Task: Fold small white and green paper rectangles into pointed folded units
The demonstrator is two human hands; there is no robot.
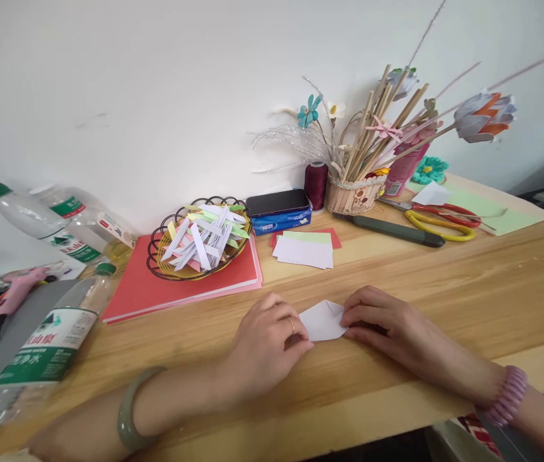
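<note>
The left hand (269, 340) and right hand (382, 324) pinch one paper (323, 324), front-right of one basket (156, 260) containing strips (204, 237). Right of the basket: one spool (316, 186), one pot (353, 194) containing sticks (372, 135).

Nearest plastic bottle (43, 345): I read 山泉 in red and, on the green band (43, 364) below, 净水 in white. Second green-capped bottle (67, 239) and blue pack (281, 221): I see lettering, too small to make out. Pink container (404, 168): apparently a barcode (394, 188).
</note>
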